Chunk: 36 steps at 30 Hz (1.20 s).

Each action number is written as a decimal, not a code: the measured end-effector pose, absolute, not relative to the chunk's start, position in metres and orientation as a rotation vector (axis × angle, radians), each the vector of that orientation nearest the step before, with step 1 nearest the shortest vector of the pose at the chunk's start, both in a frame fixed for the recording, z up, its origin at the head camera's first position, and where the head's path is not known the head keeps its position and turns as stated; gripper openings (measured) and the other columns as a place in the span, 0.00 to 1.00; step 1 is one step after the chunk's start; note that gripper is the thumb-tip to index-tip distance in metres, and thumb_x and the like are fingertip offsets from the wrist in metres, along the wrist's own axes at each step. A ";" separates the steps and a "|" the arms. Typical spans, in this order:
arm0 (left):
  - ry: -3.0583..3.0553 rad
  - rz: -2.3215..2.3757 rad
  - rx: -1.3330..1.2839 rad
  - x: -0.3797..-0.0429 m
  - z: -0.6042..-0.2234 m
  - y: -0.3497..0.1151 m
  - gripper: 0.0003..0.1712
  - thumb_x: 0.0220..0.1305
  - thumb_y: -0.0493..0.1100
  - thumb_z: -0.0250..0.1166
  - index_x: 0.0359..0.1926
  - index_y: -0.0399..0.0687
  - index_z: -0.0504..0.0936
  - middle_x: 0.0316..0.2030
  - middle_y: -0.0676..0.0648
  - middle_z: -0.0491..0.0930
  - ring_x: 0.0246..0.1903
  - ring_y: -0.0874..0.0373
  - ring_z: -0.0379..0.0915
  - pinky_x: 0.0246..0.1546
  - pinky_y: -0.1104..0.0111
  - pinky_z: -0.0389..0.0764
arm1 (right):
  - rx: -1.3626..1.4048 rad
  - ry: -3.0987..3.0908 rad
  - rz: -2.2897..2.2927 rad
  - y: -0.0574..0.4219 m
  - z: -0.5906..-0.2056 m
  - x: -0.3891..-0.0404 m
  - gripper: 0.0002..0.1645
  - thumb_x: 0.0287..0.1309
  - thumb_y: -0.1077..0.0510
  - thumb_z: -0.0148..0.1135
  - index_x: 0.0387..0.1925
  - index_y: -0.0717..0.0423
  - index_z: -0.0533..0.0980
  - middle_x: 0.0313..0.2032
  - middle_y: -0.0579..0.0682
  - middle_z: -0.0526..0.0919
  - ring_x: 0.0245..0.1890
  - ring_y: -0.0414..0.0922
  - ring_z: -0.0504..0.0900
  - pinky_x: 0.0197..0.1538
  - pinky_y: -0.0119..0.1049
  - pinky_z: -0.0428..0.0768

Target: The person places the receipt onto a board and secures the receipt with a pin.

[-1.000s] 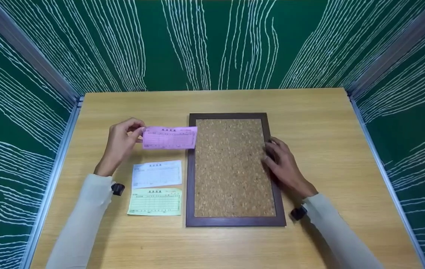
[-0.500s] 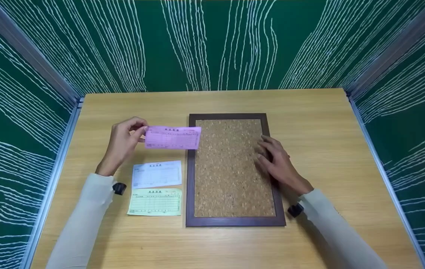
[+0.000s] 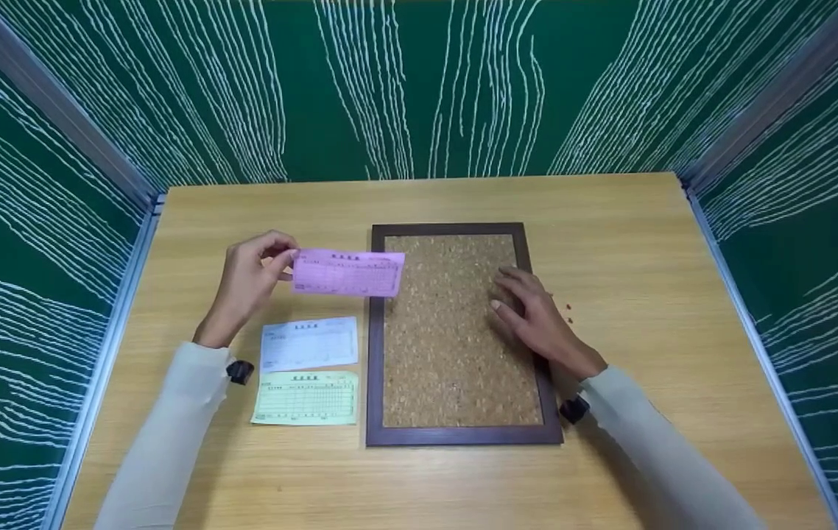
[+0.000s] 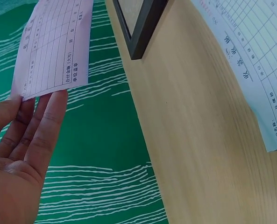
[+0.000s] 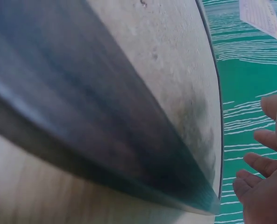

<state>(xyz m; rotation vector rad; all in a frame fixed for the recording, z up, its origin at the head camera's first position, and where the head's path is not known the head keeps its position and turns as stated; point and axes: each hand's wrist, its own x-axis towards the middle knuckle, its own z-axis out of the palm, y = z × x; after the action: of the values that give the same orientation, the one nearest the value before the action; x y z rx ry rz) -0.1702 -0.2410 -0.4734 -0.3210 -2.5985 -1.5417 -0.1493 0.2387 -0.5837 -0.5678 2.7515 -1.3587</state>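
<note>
My left hand (image 3: 253,280) pinches the near corner of a pink receipt slip (image 3: 349,274) between thumb and fingers. The slip is raised, its right end over the left side of a framed cork board (image 3: 456,331). In the left wrist view, the thumb and fingertips meet at the edge of the slip (image 4: 54,44). My right hand (image 3: 537,316) is above the board's right side, fingers loosely bent. Seen from the right wrist, that hand (image 5: 269,172) has its fingers apart and nothing between them. Whether it touches the cork, I cannot tell.
Left of the board, a white-blue receipt slip (image 3: 308,344) lies just beyond a green one (image 3: 305,399) on the wooden table (image 3: 463,486). Tiny red bits (image 3: 569,306) lie right of the board. Green walls (image 3: 331,88) with white lines enclose three sides.
The left hand has carried the pink slip slightly to the right, further over the board. From the frame's right edge, the right hand has moved left over the cork, uncovering the red bits.
</note>
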 end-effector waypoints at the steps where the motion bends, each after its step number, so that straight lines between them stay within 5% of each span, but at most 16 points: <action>1: -2.594 -1.546 -0.327 -0.170 -0.473 -0.240 0.06 0.79 0.32 0.66 0.51 0.37 0.88 0.46 0.41 0.87 0.45 0.50 0.85 0.41 0.54 0.92 | -0.574 2.747 -1.359 0.238 -0.583 -0.150 0.33 0.83 0.50 0.62 0.76 0.66 0.73 0.81 0.63 0.66 0.84 0.62 0.59 0.81 0.67 0.59; 18: -2.526 -1.592 -0.345 -0.169 -0.471 -0.228 0.06 0.78 0.32 0.67 0.50 0.39 0.89 0.46 0.43 0.89 0.44 0.50 0.86 0.41 0.58 0.92 | -0.607 2.715 -1.365 0.215 -0.576 -0.150 0.31 0.83 0.49 0.62 0.77 0.61 0.74 0.80 0.60 0.68 0.83 0.58 0.62 0.81 0.65 0.62; 36: -2.509 -1.624 -0.395 -0.167 -0.471 -0.214 0.06 0.78 0.31 0.68 0.50 0.39 0.89 0.45 0.43 0.88 0.44 0.50 0.86 0.41 0.52 0.92 | -0.630 2.728 -1.343 0.191 -0.567 -0.154 0.30 0.82 0.48 0.64 0.74 0.61 0.76 0.76 0.56 0.74 0.80 0.56 0.68 0.81 0.61 0.65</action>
<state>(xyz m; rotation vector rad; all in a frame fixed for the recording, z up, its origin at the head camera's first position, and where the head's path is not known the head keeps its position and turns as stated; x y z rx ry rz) -0.1666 -0.2143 -0.4713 -0.3946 -2.5089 -1.6244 -0.1542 0.1905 -0.5667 -0.6305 2.7278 -1.3425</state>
